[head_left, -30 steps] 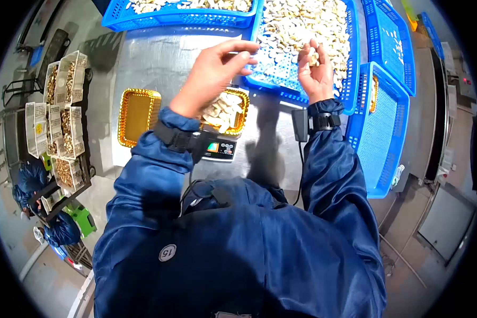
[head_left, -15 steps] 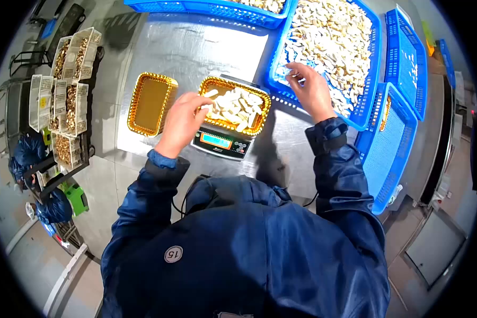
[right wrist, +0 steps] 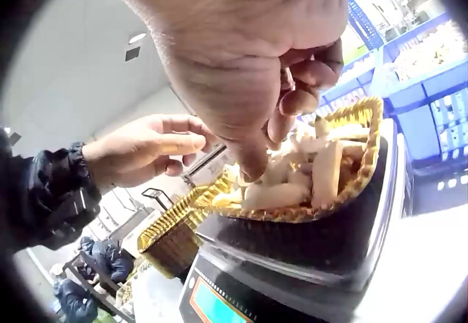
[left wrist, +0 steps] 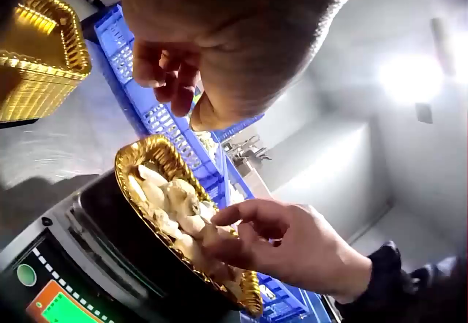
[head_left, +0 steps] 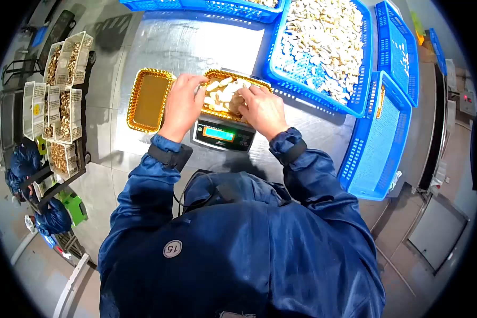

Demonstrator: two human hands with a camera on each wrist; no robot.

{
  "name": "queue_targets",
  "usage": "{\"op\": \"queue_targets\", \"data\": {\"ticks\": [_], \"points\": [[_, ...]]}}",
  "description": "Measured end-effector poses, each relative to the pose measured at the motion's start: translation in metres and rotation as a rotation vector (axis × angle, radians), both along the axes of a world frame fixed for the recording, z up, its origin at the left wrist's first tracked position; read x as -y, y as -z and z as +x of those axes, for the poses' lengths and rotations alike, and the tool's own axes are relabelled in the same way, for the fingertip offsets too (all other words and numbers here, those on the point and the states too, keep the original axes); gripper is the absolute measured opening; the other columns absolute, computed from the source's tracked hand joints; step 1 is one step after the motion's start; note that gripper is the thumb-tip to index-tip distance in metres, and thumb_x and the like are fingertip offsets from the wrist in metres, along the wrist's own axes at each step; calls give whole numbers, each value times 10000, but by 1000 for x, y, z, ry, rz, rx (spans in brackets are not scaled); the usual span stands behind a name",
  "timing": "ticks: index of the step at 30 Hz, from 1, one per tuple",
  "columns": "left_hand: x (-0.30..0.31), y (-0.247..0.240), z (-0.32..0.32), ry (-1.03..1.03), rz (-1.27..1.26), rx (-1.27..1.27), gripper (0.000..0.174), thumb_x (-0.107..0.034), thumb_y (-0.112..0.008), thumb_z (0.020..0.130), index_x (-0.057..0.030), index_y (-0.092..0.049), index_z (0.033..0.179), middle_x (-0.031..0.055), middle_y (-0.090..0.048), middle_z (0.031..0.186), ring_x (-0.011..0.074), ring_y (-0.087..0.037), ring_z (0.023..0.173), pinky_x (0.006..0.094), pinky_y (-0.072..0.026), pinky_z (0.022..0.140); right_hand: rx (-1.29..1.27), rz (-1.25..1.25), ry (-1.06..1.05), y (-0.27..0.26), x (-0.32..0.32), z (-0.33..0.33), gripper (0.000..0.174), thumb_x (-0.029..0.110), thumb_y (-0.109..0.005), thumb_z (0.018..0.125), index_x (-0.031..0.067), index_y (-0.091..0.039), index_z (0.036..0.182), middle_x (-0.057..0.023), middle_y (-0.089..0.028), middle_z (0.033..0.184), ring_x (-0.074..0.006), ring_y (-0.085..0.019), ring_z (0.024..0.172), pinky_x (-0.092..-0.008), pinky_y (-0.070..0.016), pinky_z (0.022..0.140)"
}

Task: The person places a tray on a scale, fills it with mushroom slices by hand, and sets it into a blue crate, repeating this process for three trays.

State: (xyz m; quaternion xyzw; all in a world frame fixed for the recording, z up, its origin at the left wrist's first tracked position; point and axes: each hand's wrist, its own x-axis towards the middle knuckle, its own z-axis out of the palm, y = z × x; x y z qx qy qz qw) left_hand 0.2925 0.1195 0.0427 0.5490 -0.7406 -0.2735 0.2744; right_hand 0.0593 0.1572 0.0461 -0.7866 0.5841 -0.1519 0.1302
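Note:
Pale mushroom pieces [head_left: 221,94] fill a gold tray [left wrist: 150,147] that sits on a black digital scale [head_left: 222,135] with a lit display. My right hand [head_left: 264,110] reaches over the tray's right side. Its curled fingers pinch a pale mushroom piece among the others, mostly hidden by the hand in the right wrist view. At the tray's left edge hovers my left hand [head_left: 184,104], its fingers loosely bent and nothing seen between them. Beside that hand, on the metal table, stands a second gold tray [head_left: 149,103], with no pieces in it.
A large blue crate [head_left: 273,58] of mushroom pieces stands at the back right, with further blue crates [head_left: 403,114] beyond it. Another blue crate [head_left: 217,9] lies along the back. White baskets [head_left: 34,111] on a cart and two people are at far left.
My right hand has come from the blue crate leftward to the gold tray on the scale. My left hand, over the scale a second ago, now sits at the tray's left edge.

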Motion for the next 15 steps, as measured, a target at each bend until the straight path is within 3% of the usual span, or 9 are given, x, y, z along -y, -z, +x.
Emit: {"op": "queue_targets", "data": {"ticks": [3, 9, 11, 15], "points": [[-7, -4, 18, -13, 28, 27, 208, -115, -680, 944, -81, -715, 1146, 137, -659, 1106, 339, -640, 1008, 423, -526, 890, 81, 20, 6, 4, -2, 2, 151, 217, -748, 852, 117, -691, 949, -58, -697, 925, -288, -692, 899, -416, -567, 746], [-10, -22, 25, -50, 133, -31, 207, -126, -668, 962, -82, -721, 1157, 116, -666, 1096, 270, -664, 891, 367, -557, 813, 380, 351, 197, -21, -6, -20, 227, 253, -746, 916, 64, -676, 1020, -129, -742, 916, -317, -733, 817, -400, -573, 741], [-9, -19, 26, -27, 80, -87, 213, -111, -666, 962, -79, -722, 1166, 112, -664, 1102, 259, -656, 886, 356, -552, 806, 572, 298, 295, -21, -7, -31, 237, 234, -733, 951, 30, -669, 1054, -153, -765, 932, -271, -759, 836, -375, -584, 768], [-3, -17, 34, 1, 15, -46, 238, -88, -671, 963, -74, -724, 1194, 107, -658, 1112, 210, -644, 848, 332, -541, 790, 544, 229, 401, -16, 5, -92, 301, 217, -710, 989, -4, -665, 1187, -99, -750, 920, -165, -730, 843, -310, -580, 785]]}}
